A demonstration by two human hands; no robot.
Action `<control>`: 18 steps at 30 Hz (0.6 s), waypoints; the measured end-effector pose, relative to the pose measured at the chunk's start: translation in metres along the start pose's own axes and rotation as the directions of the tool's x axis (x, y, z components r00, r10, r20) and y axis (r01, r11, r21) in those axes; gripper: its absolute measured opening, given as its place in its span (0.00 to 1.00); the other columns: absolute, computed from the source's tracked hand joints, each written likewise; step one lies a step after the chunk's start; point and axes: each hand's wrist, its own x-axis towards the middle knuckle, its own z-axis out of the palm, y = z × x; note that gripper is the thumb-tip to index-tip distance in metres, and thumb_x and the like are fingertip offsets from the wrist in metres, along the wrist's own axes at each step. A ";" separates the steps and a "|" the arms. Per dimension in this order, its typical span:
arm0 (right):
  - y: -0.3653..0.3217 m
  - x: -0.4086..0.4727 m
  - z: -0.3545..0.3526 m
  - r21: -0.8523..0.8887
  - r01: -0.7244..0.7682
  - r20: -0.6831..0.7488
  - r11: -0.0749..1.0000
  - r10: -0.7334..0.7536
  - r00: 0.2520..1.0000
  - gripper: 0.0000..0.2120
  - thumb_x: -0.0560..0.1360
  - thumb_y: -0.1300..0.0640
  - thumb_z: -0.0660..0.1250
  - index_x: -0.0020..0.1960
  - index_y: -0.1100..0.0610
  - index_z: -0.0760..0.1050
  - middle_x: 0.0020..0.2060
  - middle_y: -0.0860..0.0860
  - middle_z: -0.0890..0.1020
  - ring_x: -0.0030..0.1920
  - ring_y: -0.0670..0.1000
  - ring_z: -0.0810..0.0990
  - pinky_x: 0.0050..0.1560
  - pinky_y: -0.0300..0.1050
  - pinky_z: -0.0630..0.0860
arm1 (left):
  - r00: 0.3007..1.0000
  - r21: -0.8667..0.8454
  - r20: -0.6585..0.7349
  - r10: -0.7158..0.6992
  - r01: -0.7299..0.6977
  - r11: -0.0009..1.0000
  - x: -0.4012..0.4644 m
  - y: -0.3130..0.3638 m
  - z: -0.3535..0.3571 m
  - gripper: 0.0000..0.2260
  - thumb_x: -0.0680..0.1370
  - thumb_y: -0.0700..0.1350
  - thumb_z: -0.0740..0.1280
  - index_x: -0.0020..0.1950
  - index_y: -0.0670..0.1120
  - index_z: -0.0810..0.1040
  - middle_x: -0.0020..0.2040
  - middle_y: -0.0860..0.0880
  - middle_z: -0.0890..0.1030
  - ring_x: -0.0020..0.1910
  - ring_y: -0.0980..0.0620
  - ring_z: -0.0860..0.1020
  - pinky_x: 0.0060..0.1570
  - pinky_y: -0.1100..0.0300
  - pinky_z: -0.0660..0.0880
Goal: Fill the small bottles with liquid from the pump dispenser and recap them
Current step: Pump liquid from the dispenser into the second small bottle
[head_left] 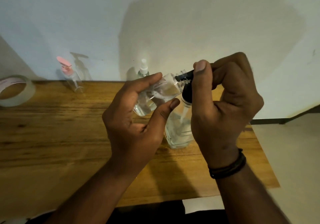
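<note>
— Tape first: roll of clear tape (13, 90) sits at the far left edge of the wooden table (52, 137). Next to the right, a pink-topped pump bottle (72, 78) stands by the wall.

— And further along the wall?

— Small spray bottle (143, 70) with a white top, at the far edge, just behind the hands.

— Now the hands.

— Left hand (135, 120) is wrapped around a small clear bottle (155, 95), thumb below, fingers over the top, holding it tilted with its open neck pointing right. There's clear liquid in its lower part.

— And the mouth of it?

— Black nozzle of the pump dispenser (180, 130) pokes straight into that neck. The dispenser stands on the table between the two wrists, clear body, liquid inside.

— Right side?

— Right hand (225, 106) is curled closed over the pump head, thumb on top of it. Dark wristband (228, 167) on that wrist.
</note>
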 end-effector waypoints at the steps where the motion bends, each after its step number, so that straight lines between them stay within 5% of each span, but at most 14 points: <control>1: 0.000 -0.001 0.000 0.000 -0.004 -0.002 1.000 0.004 1.000 0.17 0.80 0.68 0.65 0.32 0.63 0.73 0.31 0.52 0.72 0.34 0.50 0.70 0.42 0.36 0.67 | 1.000 -0.004 -0.003 -0.001 0.001 1.000 0.000 0.000 0.000 0.19 0.76 0.42 0.77 0.64 0.40 0.77 0.60 0.53 0.80 0.62 0.61 0.81 0.60 0.65 0.77; 8: -0.004 0.008 -0.004 -0.060 0.057 -0.028 0.997 -0.059 0.998 0.14 0.80 0.68 0.66 0.38 0.54 0.72 0.32 0.49 0.71 0.35 0.48 0.69 0.42 0.36 0.65 | 1.000 0.005 -0.018 0.006 -0.006 1.000 0.000 0.000 0.001 0.19 0.76 0.42 0.78 0.64 0.41 0.76 0.60 0.55 0.79 0.62 0.65 0.79 0.60 0.68 0.76; 18: 0.000 0.000 0.001 0.010 -0.007 -0.009 1.000 0.007 1.000 0.16 0.79 0.69 0.65 0.32 0.63 0.73 0.30 0.54 0.73 0.35 0.50 0.70 0.41 0.37 0.67 | 1.000 -0.008 -0.007 0.001 -0.001 1.000 -0.001 0.000 0.001 0.19 0.76 0.42 0.77 0.64 0.40 0.76 0.60 0.55 0.79 0.62 0.65 0.79 0.60 0.68 0.76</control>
